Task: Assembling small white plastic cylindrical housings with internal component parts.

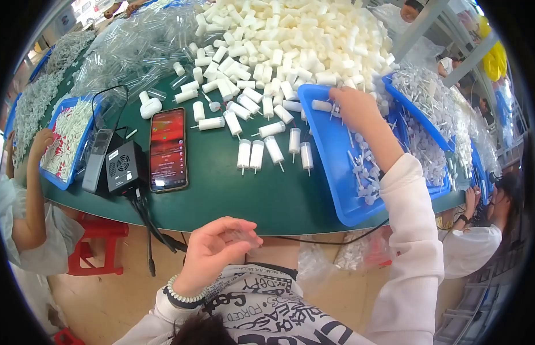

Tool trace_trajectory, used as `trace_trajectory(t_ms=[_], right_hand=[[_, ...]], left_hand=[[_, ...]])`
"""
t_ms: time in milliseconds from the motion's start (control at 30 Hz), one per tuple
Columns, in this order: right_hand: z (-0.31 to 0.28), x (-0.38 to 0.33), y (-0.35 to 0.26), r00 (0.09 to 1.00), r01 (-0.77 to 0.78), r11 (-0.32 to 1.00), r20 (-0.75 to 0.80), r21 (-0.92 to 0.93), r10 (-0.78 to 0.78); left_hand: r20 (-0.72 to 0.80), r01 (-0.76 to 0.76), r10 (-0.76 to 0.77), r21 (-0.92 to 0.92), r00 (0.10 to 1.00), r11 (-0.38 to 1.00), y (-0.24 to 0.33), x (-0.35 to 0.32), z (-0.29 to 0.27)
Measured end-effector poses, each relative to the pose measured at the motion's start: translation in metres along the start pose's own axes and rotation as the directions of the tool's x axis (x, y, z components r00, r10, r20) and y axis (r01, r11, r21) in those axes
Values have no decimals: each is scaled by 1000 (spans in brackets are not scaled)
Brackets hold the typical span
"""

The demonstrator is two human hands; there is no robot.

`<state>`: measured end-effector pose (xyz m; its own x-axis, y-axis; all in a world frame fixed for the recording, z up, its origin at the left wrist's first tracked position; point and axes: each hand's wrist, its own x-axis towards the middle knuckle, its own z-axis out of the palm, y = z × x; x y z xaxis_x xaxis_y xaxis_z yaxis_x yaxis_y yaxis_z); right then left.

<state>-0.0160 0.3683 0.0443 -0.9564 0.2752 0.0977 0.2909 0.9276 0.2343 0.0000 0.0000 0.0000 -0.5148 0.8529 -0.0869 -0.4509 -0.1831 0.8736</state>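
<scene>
Left hand: I see its fingers curled near the green table; whether they grip something, I cannot tell.
Right hand: inside the blue tray, beside one white cylinder; its grip I cannot tell.
Stemmed cylinders: on the table, left of the tray.

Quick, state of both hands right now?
Left hand: fingers curled, holding what looks like a clear plastic piece.
Right hand: reaching into the blue tray, fingertips by a white cylinder; grip can't be told.
</scene>
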Motion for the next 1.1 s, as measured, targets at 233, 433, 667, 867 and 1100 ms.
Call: trace_trajectory(t_ms=[233, 433, 667, 867, 1100], right_hand=[[2, -17, -4, 987, 159, 977, -6, -144, -161], [-20, -39, -3, 951, 1, 982, -305, 191, 58], [-79, -110, -92, 795, 273, 831, -600, 485, 89], [-77, -148, -158, 880, 415, 533, -475, 737, -28], [-66, -153, -158, 979, 202, 415, -200, 887, -49]], left_hand=[[-95, -29, 24, -50, 995, 998, 3, 0, 1], [-147, -49, 34, -101, 989, 994, 11, 0, 0], [-110, -200, 208, 77, 972, 977, 11, -2, -2], [-58, -290, 338, 393, 939, 872, 16, -4, 6], [-70, -282, 341, 419, 938, 863, 10, -5, -6]])
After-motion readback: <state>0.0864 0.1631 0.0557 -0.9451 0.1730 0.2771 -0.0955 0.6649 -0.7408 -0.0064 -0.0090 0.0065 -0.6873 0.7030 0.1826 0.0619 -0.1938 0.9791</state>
